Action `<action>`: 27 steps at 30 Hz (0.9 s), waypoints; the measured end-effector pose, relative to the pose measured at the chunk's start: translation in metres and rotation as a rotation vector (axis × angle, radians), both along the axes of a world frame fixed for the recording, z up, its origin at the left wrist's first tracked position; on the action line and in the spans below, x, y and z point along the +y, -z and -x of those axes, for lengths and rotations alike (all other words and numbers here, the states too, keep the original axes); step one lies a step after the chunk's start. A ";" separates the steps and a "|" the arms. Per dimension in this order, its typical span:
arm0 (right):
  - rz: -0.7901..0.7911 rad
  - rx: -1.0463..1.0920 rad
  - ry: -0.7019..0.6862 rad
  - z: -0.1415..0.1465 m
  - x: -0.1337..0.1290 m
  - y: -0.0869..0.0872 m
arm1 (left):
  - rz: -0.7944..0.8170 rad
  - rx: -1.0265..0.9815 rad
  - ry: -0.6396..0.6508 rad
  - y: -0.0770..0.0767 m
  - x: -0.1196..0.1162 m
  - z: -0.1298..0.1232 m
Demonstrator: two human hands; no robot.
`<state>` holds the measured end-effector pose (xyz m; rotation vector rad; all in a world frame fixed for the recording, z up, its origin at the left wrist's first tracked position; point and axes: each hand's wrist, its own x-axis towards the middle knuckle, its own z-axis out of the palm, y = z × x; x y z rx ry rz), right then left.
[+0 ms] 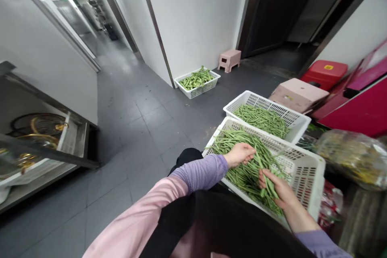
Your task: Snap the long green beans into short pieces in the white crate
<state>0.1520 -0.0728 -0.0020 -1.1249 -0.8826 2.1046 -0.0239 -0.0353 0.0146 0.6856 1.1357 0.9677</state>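
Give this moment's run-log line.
left hand: pinched closed | right hand: holding slender green beans | beneath both: rectangular white perforated plastic basket | beside it: similar white basket of beans

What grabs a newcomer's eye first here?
Probably the near white basket of long green beans at lower right, where the right hand holds some beans and the left hand is over the pile, fingers drawn together. Next, perhaps, the bright magenta panel at the picture's right edge. Farther off, a white basket of greens sits on the dark floor, near a pink stool.
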 end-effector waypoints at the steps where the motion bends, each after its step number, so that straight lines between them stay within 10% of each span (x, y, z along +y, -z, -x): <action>1: -0.024 0.000 -0.037 0.000 -0.002 -0.001 | -0.008 -0.018 0.009 -0.001 0.000 0.000; 9: -0.028 -0.139 0.157 -0.008 0.015 0.008 | -0.253 0.290 0.103 -0.009 -0.005 -0.005; 15: 0.228 -0.251 0.446 -0.015 0.027 0.038 | -0.658 0.415 0.467 -0.006 -0.025 -0.020; 19: 0.400 -0.004 0.191 -0.015 0.022 0.033 | -0.389 0.459 0.540 0.002 -0.012 -0.018; 27: 0.430 0.060 0.047 -0.005 0.029 0.007 | -0.654 1.284 0.718 0.007 0.005 -0.002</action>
